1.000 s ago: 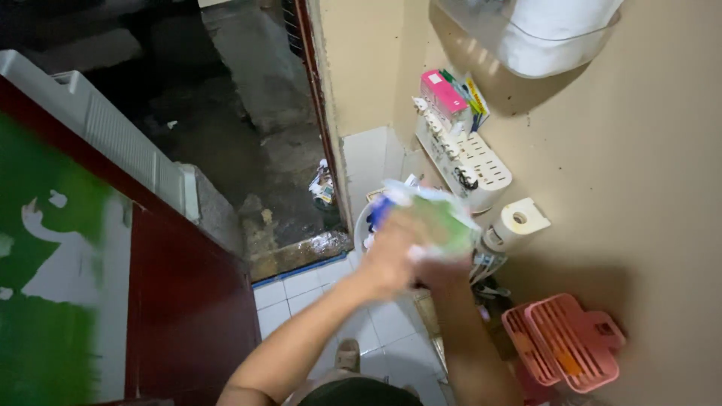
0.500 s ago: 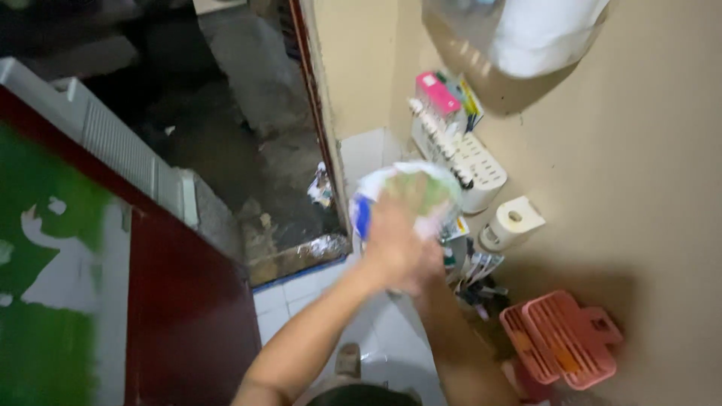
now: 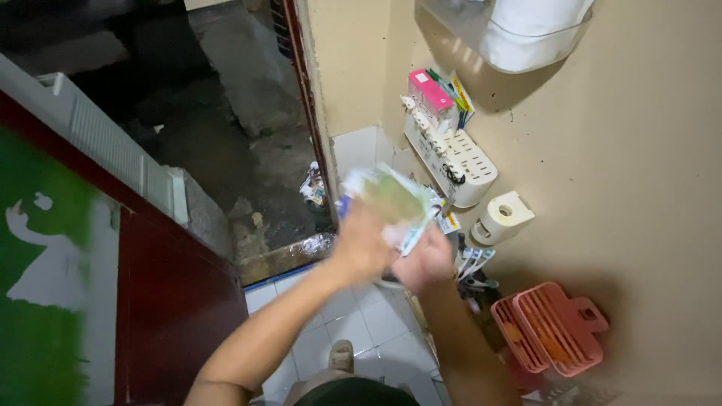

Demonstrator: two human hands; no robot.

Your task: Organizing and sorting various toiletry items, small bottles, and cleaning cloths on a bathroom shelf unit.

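Both my hands hold a crumpled, blurred plastic packet [image 3: 391, 201], white and green with some blue, in front of the beige wall. My left hand [image 3: 359, 246] grips its lower left side. My right hand [image 3: 426, 260] grips it from below on the right. The packet hides part of a white bucket-like container [image 3: 385, 282] on the floor under my hands.
A white wall rack [image 3: 460, 159] with a pink box [image 3: 430, 90] hangs on the wall. Near it are a white roll holder [image 3: 502, 218], a pink plastic basket [image 3: 550, 328] and a clear shelf [image 3: 526, 37]. A dark red door [image 3: 177, 301] stands left, an open doorway [image 3: 248, 135] beyond.
The packet and both hands have shifted left and slightly down, and the packet looks more crumpled. The view has tilted a little.
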